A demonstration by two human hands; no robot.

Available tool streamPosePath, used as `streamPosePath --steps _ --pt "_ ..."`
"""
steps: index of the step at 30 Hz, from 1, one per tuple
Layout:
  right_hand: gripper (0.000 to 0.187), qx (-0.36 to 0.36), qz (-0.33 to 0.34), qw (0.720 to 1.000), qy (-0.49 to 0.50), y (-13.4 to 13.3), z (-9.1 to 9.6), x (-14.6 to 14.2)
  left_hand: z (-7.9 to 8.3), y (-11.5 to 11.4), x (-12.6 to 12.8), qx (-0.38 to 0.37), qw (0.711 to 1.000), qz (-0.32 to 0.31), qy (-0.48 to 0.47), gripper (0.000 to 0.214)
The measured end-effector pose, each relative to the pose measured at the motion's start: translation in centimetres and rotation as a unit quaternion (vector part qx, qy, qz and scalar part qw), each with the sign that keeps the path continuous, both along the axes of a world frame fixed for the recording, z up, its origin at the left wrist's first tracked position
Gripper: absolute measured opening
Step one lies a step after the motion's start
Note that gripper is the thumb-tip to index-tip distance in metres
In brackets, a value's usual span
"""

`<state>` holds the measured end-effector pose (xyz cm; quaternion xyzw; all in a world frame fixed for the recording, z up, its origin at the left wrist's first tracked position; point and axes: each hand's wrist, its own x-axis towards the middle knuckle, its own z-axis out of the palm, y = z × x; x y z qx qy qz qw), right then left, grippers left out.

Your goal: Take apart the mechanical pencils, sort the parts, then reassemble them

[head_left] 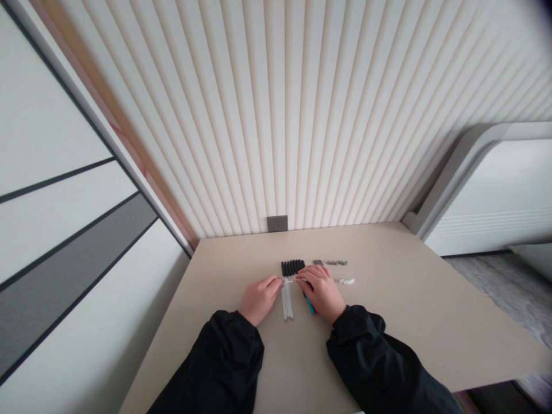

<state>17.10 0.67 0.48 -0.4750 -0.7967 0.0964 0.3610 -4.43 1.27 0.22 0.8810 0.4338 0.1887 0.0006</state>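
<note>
My left hand (261, 296) is closed in a pinch at the top end of a row of thin white rods, like pen refills (287, 303), lying on the table. A small thin white piece (289, 281) sticks out from its fingertips toward my right hand (319, 287). That hand is also pinched, its fingertips close to the piece; what they hold is too small to make out. Beyond my fingers lies a row of short black tubes, like pen barrels (292, 268). Blue and red parts (310, 306) show partly from under my right hand.
Small grey metal parts (337, 263) lie in a line right of the black tubes, and small white parts (347, 282) lie nearer. The beige table (224, 264) meets a ribbed wall with a dark socket (277, 223). A white cabinet (129, 299) stands at left, a bed headboard (495, 184) at right.
</note>
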Motion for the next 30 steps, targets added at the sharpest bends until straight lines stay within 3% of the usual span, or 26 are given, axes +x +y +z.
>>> streamPosePath --steps 6,13,16,21,30 --pt "0.013 0.010 -0.014 1.000 -0.018 -0.1 0.0 0.5 -0.1 0.0 -0.1 0.004 1.000 0.006 -0.001 0.023" --pt "0.017 0.018 -0.188 0.977 -0.096 1.4 0.4 2.9 -0.2 -0.1 -0.3 -0.004 0.998 0.058 -0.035 0.024" --pt "0.018 0.004 -0.226 0.961 -0.158 2.4 0.3 3.0 -0.2 -0.2 -0.2 -0.007 0.998 0.059 -0.033 0.024" --pt "0.018 -0.009 -0.236 0.942 -0.240 3.6 -0.3 1.8 -0.3 -0.2 -0.2 -0.004 0.998 0.055 -0.032 0.024" --pt "0.016 -0.040 -0.236 0.936 -0.257 4.0 -0.8 1.7 -0.2 -0.2 -0.2 -0.007 0.999 0.047 -0.025 0.025"
